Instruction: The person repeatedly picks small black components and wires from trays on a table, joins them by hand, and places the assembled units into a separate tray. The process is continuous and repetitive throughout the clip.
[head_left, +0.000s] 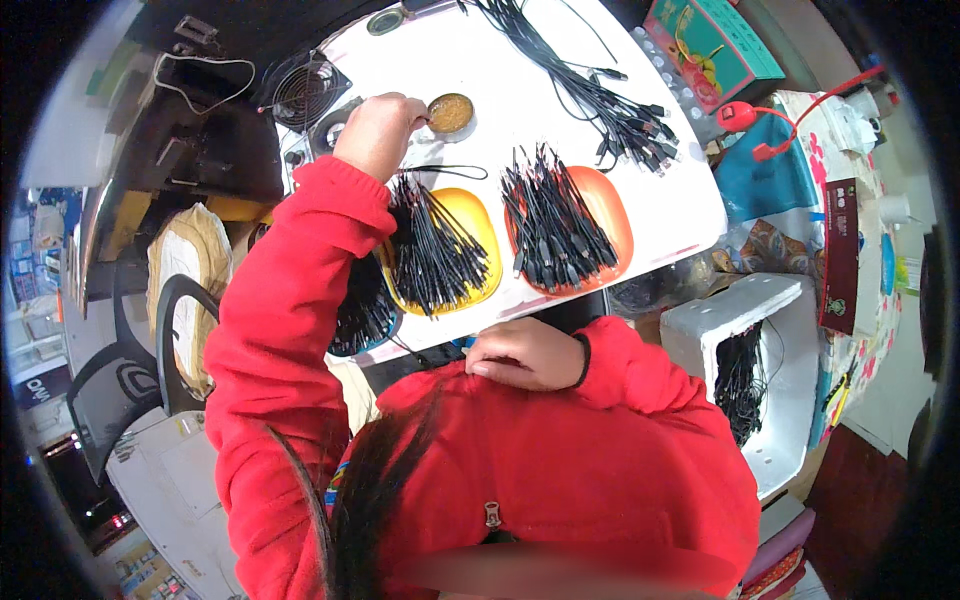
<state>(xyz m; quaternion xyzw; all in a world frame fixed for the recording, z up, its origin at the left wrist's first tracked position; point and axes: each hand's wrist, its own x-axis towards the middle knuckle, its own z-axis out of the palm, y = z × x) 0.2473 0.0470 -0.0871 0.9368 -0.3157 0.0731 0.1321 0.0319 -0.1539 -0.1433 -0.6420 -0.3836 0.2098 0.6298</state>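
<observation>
My left hand [382, 132] reaches across the white table, its fingers pinched together beside a small round tin [450, 114] of amber-brown stuff. Whatever those fingers hold is too small to make out. Close to my chest, at the table's near edge, my right hand [530, 354] is curled closed, and a bit of blue shows by its fingertips; what it grips is hidden. Between the hands lie bundles of short black cables [440, 260] in a yellow tray [484, 222] and more black cables [555, 220] in an orange tray [618, 215]. A single cable end [455, 170] sticks out below the tin.
A third cable bundle [362, 305] lies under my left forearm. Longer black cables [610, 105] spread over the table's far right. A black fan [305, 92] stands at the far left. A white foam box [790, 400] with cables is at right, a chair [130, 370] at left.
</observation>
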